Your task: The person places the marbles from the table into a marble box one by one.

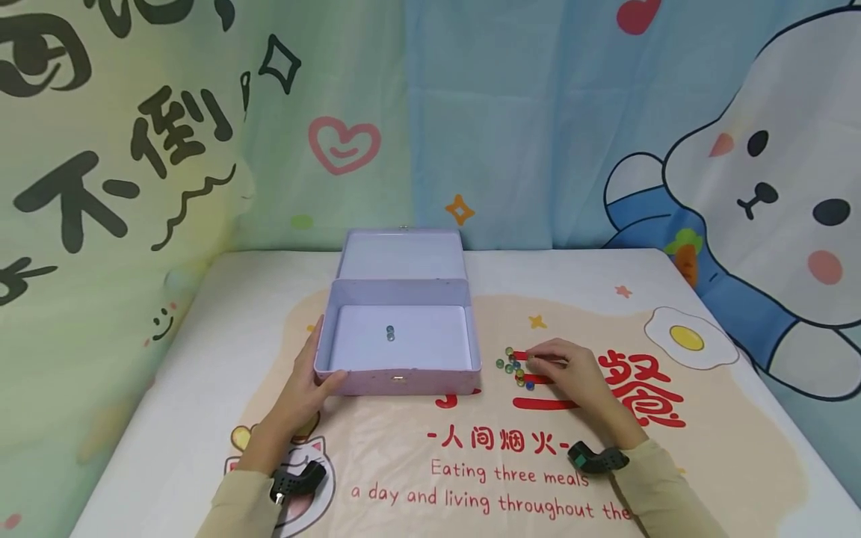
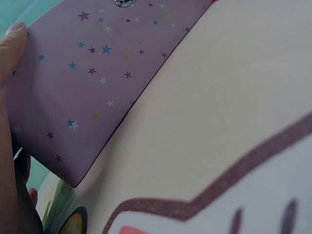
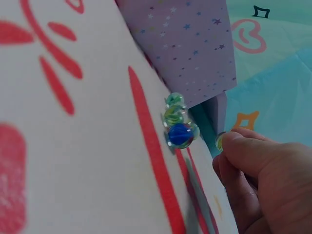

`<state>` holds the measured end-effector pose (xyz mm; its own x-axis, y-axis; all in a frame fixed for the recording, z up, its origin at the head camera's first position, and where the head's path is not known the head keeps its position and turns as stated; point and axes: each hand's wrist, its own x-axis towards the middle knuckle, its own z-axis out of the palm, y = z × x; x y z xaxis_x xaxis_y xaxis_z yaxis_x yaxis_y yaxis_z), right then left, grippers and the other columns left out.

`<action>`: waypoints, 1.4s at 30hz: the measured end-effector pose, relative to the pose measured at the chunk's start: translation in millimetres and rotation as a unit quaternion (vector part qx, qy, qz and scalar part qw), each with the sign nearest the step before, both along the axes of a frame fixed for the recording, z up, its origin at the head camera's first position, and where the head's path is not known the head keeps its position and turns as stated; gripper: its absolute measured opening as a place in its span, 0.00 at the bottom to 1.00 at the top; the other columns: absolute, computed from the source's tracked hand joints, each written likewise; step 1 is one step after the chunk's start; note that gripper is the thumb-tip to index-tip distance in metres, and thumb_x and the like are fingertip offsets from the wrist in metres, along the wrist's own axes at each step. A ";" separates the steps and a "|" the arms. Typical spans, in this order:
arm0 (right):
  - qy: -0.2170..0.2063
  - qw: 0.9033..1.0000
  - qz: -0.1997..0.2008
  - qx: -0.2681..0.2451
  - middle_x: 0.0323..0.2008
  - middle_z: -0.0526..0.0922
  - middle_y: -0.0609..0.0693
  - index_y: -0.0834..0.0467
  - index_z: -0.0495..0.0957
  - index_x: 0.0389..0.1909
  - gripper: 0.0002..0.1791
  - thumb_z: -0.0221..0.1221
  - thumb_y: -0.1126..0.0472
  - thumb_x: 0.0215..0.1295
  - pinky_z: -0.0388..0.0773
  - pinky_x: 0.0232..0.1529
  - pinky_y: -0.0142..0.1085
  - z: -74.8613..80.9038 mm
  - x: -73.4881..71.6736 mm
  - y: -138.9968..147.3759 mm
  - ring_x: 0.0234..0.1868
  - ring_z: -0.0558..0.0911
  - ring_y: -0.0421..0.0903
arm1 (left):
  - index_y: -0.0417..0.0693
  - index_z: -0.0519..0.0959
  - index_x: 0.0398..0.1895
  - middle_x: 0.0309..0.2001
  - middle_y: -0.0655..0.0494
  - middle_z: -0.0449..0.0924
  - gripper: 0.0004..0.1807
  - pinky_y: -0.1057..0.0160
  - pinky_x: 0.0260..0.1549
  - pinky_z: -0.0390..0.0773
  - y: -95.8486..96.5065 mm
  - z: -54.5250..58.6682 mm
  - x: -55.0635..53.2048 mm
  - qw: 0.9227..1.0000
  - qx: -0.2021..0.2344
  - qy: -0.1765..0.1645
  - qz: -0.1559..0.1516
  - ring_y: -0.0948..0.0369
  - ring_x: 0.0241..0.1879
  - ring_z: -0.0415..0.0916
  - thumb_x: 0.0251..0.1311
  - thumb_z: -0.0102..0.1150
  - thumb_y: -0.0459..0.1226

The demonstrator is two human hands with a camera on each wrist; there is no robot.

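Note:
A lilac star-patterned tin box [image 1: 430, 383] lies with its lid [image 1: 402, 254] raised at the back. My left hand [image 1: 303, 385] grips its front left corner, thumb at the front rim and fingers along the side; the left wrist view shows the thumb [image 2: 13, 44] against the starry wall [image 2: 97, 73]. Two glass marbles [image 1: 390, 333] sit on the box floor. To the right of the box, several glass marbles [image 1: 510, 365] lie clustered on the cloth. Beside them my right hand [image 1: 572, 372] pinches a greenish marble [image 3: 220, 142] between thumb and fingertips.
A printed cloth [image 1: 538, 501] with red lettering and cartoon pictures covers the table. Behind it hangs a pastel curtain [image 1: 498, 127] with a large white bear figure at the right. Each wrist wears a black strap device [image 1: 599, 458].

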<state>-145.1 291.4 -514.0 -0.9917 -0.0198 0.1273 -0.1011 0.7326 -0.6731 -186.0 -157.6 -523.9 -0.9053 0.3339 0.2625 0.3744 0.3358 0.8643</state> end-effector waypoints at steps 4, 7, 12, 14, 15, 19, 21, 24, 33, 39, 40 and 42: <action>0.002 1.000 0.002 -0.006 0.44 0.83 0.43 0.47 0.84 0.44 0.12 0.63 0.52 0.60 0.75 0.49 0.29 3.5 -0.4 -0.6 0.49 0.79 0.43 | 0.67 0.34 0.75 0.77 0.53 0.36 0.53 0.31 0.64 0.46 -0.1 1.4 0.3 1.000 -0.002 -0.002 0.001 0.44 0.74 0.38 0.56 0.60 0.41; 0.011 1.000 0.008 -0.003 0.44 0.84 0.43 0.49 0.84 0.45 0.12 0.63 0.54 0.60 0.74 0.49 0.26 5.4 -0.3 -1.1 0.50 0.79 0.43 | 0.59 0.34 0.76 0.77 0.48 0.36 0.53 0.30 0.64 0.45 2.6 12.5 5.8 1.000 -0.009 -0.011 0.005 0.42 0.74 0.38 0.56 0.59 0.39; 0.016 0.999 0.021 -0.019 0.45 0.84 0.43 0.51 0.84 0.46 0.13 0.63 0.55 0.61 0.72 0.49 0.19 12.7 -4.0 -6.6 0.50 0.80 0.43 | 0.47 0.36 0.76 0.76 0.40 0.37 0.52 0.31 0.64 0.45 8.5 38.4 18.9 1.000 -0.006 -0.018 0.003 0.40 0.73 0.39 0.55 0.58 0.38; 0.017 0.999 0.030 -0.038 0.44 0.84 0.45 0.53 0.84 0.46 0.13 0.63 0.55 0.61 0.75 0.49 0.23 16.1 -6.7 -9.5 0.49 0.80 0.44 | 0.48 0.35 0.76 0.76 0.41 0.37 0.51 0.31 0.64 0.45 9.4 40.4 19.6 1.000 -0.003 -0.023 0.003 0.40 0.74 0.39 0.56 0.58 0.38; 0.014 0.998 0.034 -0.048 0.44 0.83 0.46 0.54 0.83 0.46 0.13 0.63 0.55 0.61 0.77 0.49 0.26 17.7 -8.3 -11.1 0.48 0.80 0.44 | 0.49 0.35 0.76 0.76 0.42 0.37 0.51 0.31 0.64 0.45 9.4 40.3 19.4 1.000 -0.002 -0.026 0.004 0.40 0.74 0.39 0.56 0.57 0.38; 0.010 0.996 0.044 -0.075 0.44 0.83 0.48 0.57 0.83 0.46 0.14 0.62 0.56 0.61 0.79 0.48 0.35 24.5 -11.2 -17.9 0.47 0.81 0.46 | 0.53 0.35 0.76 0.76 0.44 0.37 0.51 0.31 0.65 0.45 9.8 39.9 19.5 0.999 -0.005 -0.037 0.008 0.41 0.74 0.38 0.56 0.57 0.38; 0.009 0.996 0.045 -0.080 0.45 0.83 0.48 0.57 0.83 0.46 0.14 0.62 0.56 0.61 0.79 0.48 0.36 27.9 -11.0 -20.3 0.48 0.81 0.46 | 0.54 0.35 0.76 0.76 0.44 0.37 0.52 0.32 0.65 0.45 10.6 39.9 19.1 0.999 -0.006 -0.038 0.007 0.41 0.74 0.38 0.56 0.58 0.39; 0.009 0.995 0.051 -0.088 0.45 0.82 0.49 0.58 0.83 0.46 0.15 0.62 0.56 0.61 0.79 0.47 0.35 32.8 -12.3 -24.8 0.47 0.82 0.46 | 0.53 0.35 0.76 0.76 0.44 0.37 0.52 0.31 0.64 0.44 9.8 40.2 19.8 0.999 -0.009 -0.035 0.008 0.41 0.74 0.37 0.56 0.58 0.40; 0.022 0.993 0.050 -0.107 0.44 0.83 0.50 0.58 0.83 0.46 0.13 0.62 0.59 0.62 0.78 0.48 0.31 47.1 -11.1 -35.9 0.45 0.81 0.38 | 0.43 0.37 0.76 0.75 0.38 0.39 0.51 0.32 0.65 0.44 9.9 40.1 17.3 1.000 -0.012 -0.005 0.008 0.39 0.73 0.39 0.54 0.58 0.37; 0.024 0.994 0.051 -0.089 0.45 0.83 0.56 0.62 0.82 0.46 0.12 0.61 0.65 0.62 0.79 0.47 0.33 70.8 -4.4 -52.9 0.46 0.82 0.44 | 0.42 0.37 0.75 0.75 0.37 0.39 0.51 0.33 0.66 0.44 9.6 39.5 17.0 1.000 -0.006 -0.014 0.007 0.39 0.73 0.39 0.55 0.58 0.36; 0.022 0.995 0.051 -0.085 0.45 0.83 0.55 0.62 0.82 0.46 0.12 0.60 0.64 0.62 0.79 0.47 0.33 73.0 -5.1 -54.4 0.46 0.82 0.45 | 0.42 0.37 0.76 0.75 0.37 0.39 0.51 0.33 0.66 0.44 9.3 39.2 17.2 1.000 -0.005 -0.016 0.008 0.39 0.73 0.39 0.55 0.58 0.37; 0.018 0.995 0.052 -0.085 0.45 0.83 0.55 0.61 0.82 0.46 0.12 0.61 0.63 0.63 0.79 0.48 0.35 70.8 -10.1 -54.2 0.47 0.82 0.48 | 0.43 0.37 0.76 0.75 0.38 0.39 0.51 0.33 0.66 0.44 8.8 38.6 17.6 1.000 -0.005 -0.016 0.009 0.39 0.73 0.38 0.55 0.58 0.37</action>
